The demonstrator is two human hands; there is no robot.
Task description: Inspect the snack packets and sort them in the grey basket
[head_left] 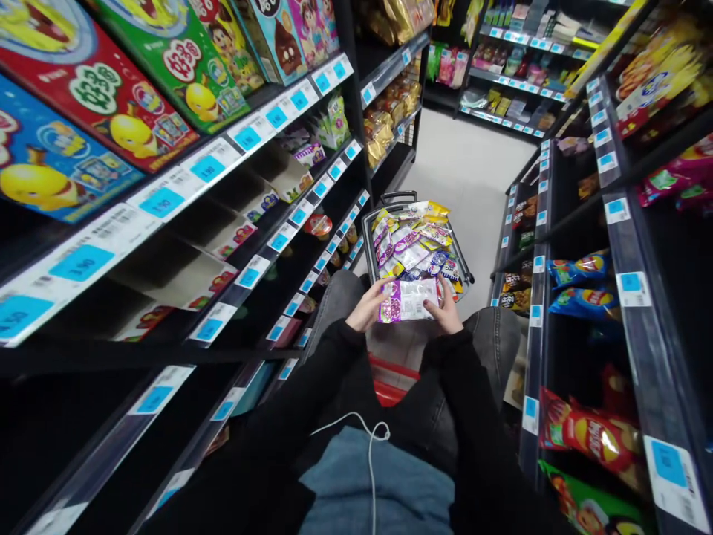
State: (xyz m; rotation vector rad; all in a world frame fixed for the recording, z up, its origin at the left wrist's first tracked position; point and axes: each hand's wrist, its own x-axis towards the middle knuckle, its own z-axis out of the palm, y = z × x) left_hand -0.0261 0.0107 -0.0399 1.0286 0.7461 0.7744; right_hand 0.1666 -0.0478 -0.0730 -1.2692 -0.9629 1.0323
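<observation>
Pack [411, 299] is up in the air btwn the L hand [366, 307] and R hand [445, 306], at the near end of the basket [462, 258]. Each hand has one end, prob. so it stays flat and doesn't flop. L fingers are bent in w/ almost no gap, pinching the purple end. R fingers are closed on the other end too, thumb on top, rest mostly hid behind. The white part w/ small print is up, maybe b/c it's easy to see that way.

Lots of other packs [413, 239] lie in a messy heap in the basket, prob. b/c it keeps them all close by. The basket is past the knees, w/ L knee [341, 291] and R knee [495, 327] apart, so there's room for the arms.

L shelf [217, 160] has big boxes [209, 70] up top; R shelf [619, 215] has shiny bags [584, 267]. Tags face out, prob. so ppl can read them.

Pack's long way goes side to side, abt. level, purple end to the L, other end to the R. Can't tell which end is its top.
</observation>
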